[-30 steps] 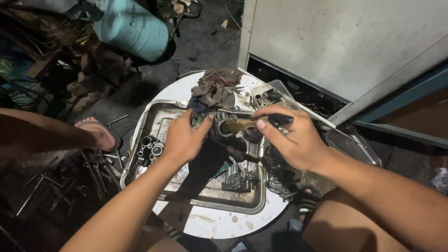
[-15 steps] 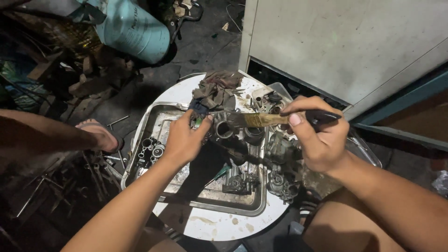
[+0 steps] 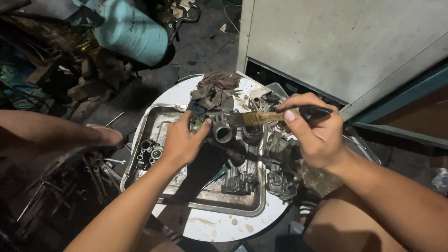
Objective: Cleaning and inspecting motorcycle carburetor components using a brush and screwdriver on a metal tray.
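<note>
The left hand (image 3: pixel 179 142) is closing around a grimy metal part (image 3: pixel 223 130) with a round bore, fingers curled at its near end, pinning it over the tray (image 3: pixel 254 207). The right hand (image 3: pixel 317 133) is pinching a brush (image 3: pixel 275 115) — thumb and forefinger shut tight on the handle, bristles pointing toward nine o'clock and touching the part just above the bore. The part is sitting near the tray's twelve o'clock edge, right below a crumpled rag (image 3: pixel 212 91).

What could go wrong, as I judge it: the part looks oily, and the left hand is gripping only one end, so a hard stroke could be twisting it loose and dropping it among the pieces beneath. The brush could also be flicking dirty fluid over the white round table (image 3: pixel 210 228) or onto the bare knees. Small pieces at the tray's rim could be getting knocked off into the clutter on the floor (it would be hard to find them there).

The tray is holding a lot: a cluster of small rings and sleeves (image 3: pixel 149 151) at nine o'clock, a cast housing (image 3: pixel 238 182) at five o'clock, a dark pool in the middle. Another casting (image 3: pixel 280 179) is resting just outside it at three o'clock. A pale blue cylinder (image 3: pixel 133 30) is lying well apart at eleven o'clock.
</note>
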